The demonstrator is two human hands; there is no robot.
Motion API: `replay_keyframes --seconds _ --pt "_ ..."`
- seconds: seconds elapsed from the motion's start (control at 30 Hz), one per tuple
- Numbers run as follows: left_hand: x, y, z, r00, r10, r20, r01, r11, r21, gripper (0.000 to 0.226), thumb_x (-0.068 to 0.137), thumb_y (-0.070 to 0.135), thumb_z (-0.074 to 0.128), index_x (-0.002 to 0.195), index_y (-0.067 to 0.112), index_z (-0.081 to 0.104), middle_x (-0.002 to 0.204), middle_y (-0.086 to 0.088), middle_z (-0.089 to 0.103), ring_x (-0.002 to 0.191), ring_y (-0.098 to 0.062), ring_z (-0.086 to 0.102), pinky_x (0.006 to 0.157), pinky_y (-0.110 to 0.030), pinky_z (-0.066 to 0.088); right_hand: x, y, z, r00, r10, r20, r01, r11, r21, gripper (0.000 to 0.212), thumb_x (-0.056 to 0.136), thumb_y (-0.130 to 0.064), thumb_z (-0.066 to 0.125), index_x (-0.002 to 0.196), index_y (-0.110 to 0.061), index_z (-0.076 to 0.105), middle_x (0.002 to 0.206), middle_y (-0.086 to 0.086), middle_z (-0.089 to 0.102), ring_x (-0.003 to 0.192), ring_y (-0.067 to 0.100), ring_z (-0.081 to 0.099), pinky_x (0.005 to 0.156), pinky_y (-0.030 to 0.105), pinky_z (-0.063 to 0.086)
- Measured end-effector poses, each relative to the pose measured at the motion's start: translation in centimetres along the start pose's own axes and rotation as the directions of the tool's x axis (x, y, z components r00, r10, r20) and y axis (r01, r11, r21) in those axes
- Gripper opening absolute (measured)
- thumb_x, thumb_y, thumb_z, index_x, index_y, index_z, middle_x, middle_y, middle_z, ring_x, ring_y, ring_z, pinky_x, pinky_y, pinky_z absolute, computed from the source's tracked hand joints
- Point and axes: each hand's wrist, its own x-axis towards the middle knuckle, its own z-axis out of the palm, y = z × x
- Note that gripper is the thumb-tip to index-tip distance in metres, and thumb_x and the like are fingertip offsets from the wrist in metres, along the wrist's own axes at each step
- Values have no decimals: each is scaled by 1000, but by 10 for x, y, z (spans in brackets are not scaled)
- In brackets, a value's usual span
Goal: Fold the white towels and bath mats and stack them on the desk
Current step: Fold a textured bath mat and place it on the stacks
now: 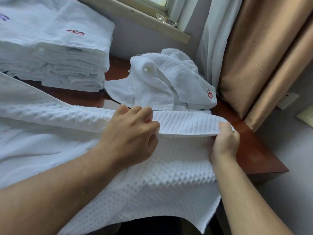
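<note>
Curled fingers of the left hand (130,133) and right hand (225,141) clamp the lifted, folded edge of the bath mat (169,167), which drapes over the desk (255,150); behind the mat lie crumpled towels (169,82) and a folded stack (55,61)

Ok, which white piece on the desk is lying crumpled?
The towel heaped beside the curtain. The stacked towels lie folded flat; the waffle bath mat is spread out.

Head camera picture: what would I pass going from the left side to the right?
First the stack of folded towels, left hand gripping the bath mat, right hand gripping it too, tan curtain.
</note>
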Motion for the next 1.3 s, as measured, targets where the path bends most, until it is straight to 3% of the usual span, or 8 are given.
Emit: replay_keyframes --seconds 0.17,0.3,0.43,0.53,0.7,0.93,1.13,1.3 --pt "-1 0 -4 987 71 145 -58 994 -95 21 75 23 41 63 14 56 66 2 47 50 -23 41 48 -25 20 -7 -5 -4 972 -47 229 67 995 -80 26 79 -30 52 67 -24 74 71 -10 70 67 6 66 57 21 48" --pt "-1 1 -4 979 87 182 -70 993 -94 21 73 26 40 62 17 54 65 4 46 47 -19 33 47 -22 15 -2 -19 -22 849 135 511 133 881 -453 29 96 -44 51 93 -31 77 93 -15 77 87 2 71 68 19 52" --pt "-1 0 -2 978 86 189 -75 995 -66 22 74 26 40 61 17 56 65 4 45 46 -21 36 44 -23 20 -27 -7 -19 925 -192 329 366 684 -630 31 101 -33 51 71 -28 58 73 -11 64 68 -1 58 52 11 36" --pt "-1 2 -1 980 72 186 -67 997 -37 26 76 27 38 60 16 55 64 4 45 47 -20 34 44 -23 20 -33 -19 -10 944 -154 293 321 640 -699 33 100 -29 50 69 -22 56 71 -7 62 64 3 54 48 16 32" --pt "0 2 0 981 43 189 -40 999 -17 30 79 28 36 59 17 55 65 4 46 47 -23 42 44 -23 21 -48 -32 5 975 31 220 138 691 -710 36 103 -35 43 73 -20 57 72 -10 58 64 0 50 50 18 30" --pt "-2 -1 1 984 34 175 -26 999 -48 29 78 29 34 60 19 55 66 5 46 48 -21 38 47 -21 13 -64 -17 -27 909 -130 397 380 652 -656 31 105 -34 45 78 -25 60 77 -12 64 70 3 56 58 15 39" --pt "-5 0 -6 935 301 188 -263 944 -201 21 74 22 42 68 17 61 68 2 50 49 -26 44 40 -32 36 -50 -12 -38 984 -152 98 181 847 -500 25 98 -29 57 74 -28 63 69 -18 67 70 -10 61 55 7 41" --pt "-5 0 -7 897 354 264 -305 929 -211 22 74 21 45 72 19 67 70 3 49 54 -24 47 44 -36 43 -42 -13 -33 992 -116 -47 76 854 -514 32 88 -33 63 68 -9 55 67 2 61 62 18 54 55 32 40"
